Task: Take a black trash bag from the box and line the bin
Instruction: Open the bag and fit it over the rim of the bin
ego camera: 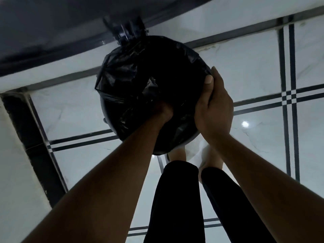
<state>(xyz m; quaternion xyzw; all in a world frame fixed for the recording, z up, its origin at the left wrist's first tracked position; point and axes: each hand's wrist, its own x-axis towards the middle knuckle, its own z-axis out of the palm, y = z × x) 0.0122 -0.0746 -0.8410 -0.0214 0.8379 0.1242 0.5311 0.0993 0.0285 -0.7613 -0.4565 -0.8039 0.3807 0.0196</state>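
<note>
A round dark bin stands on the tiled floor below me, seen from above. A black trash bag is spread over its mouth and hangs crumpled over the left and far rim. My left hand reaches down inside the bag; its fingers are hidden in the dark plastic. My right hand grips the right rim of the bin, thumb pressing the bag's edge over it. No box is in view.
The floor is glossy white tile with black stripes. A dark wall base and a black fitting lie just beyond the bin. A white wall with a black skirting strip runs along the left. My legs and feet are directly under the bin's near edge.
</note>
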